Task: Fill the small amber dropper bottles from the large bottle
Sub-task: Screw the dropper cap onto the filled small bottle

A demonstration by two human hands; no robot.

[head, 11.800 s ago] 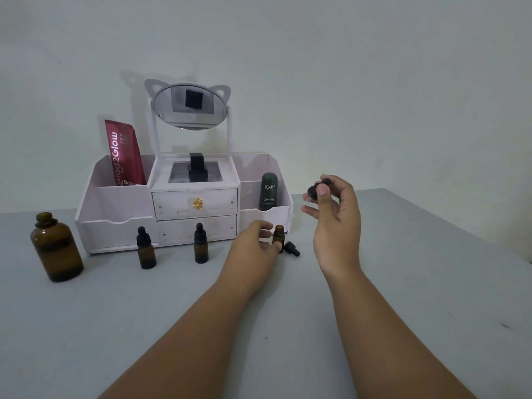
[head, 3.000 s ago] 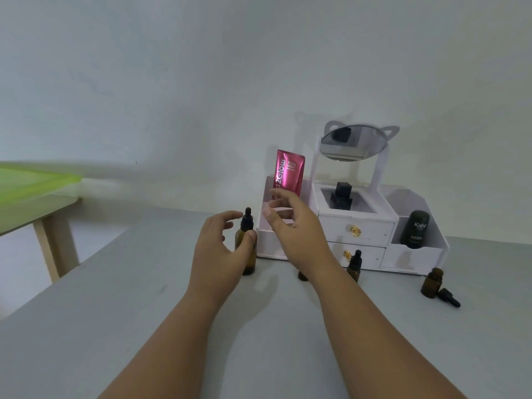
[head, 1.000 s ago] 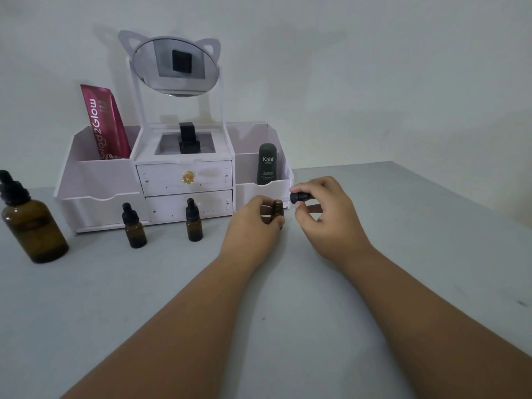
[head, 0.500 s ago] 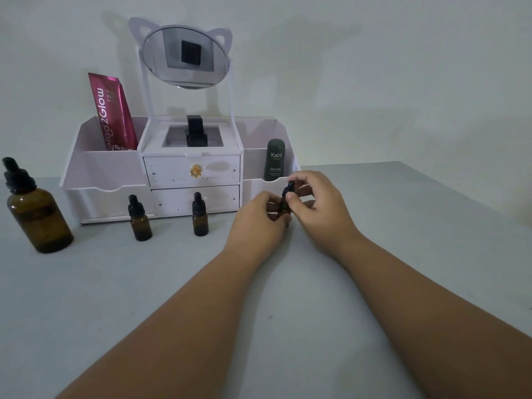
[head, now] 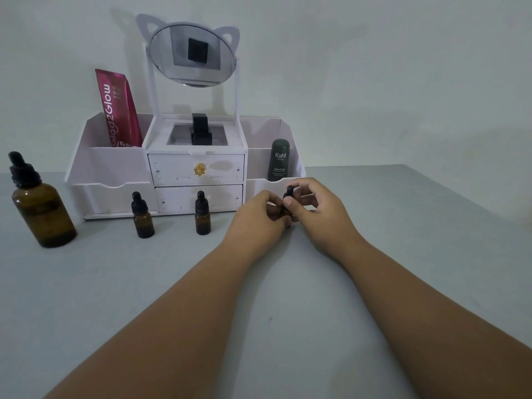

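Fingertips of the right hand pinch the black rubber dropper cap, apparently to screw it on. The left hand grips the small amber glass bottle on the grey table, steadying it.

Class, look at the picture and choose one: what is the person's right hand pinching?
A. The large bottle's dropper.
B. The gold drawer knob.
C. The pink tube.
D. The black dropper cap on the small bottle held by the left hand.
D: the right hand pinches the black dropper cap atop the small amber bottle gripped by the left hand.
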